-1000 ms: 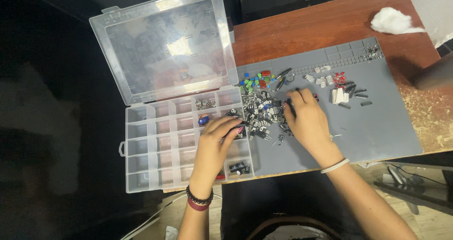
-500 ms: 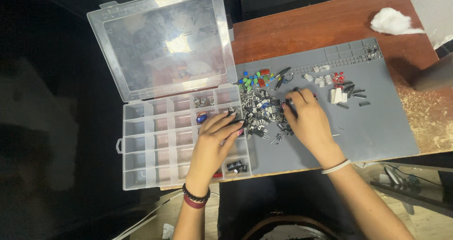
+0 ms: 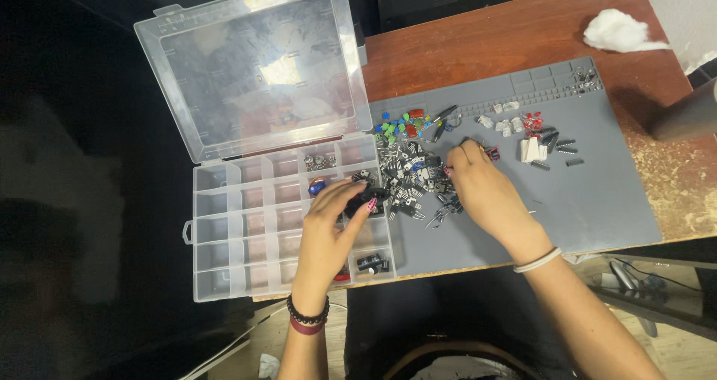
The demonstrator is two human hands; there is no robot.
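left hand shifted over organizer box; right hand stays on parts pile

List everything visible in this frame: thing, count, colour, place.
organiser box: one, clear plastic, lid open, overhanging the table's left edge
work mat: one, grey, on the wooden table
small black components: a pile, count unclear, mat's left part
green and red parts: several, mat's top left
white parts: a few, mat's upper middle
white wad: one, table's far right
left hand: over the box's right compartments, beaded wristbands
right hand: fingers in the pile, white wristband
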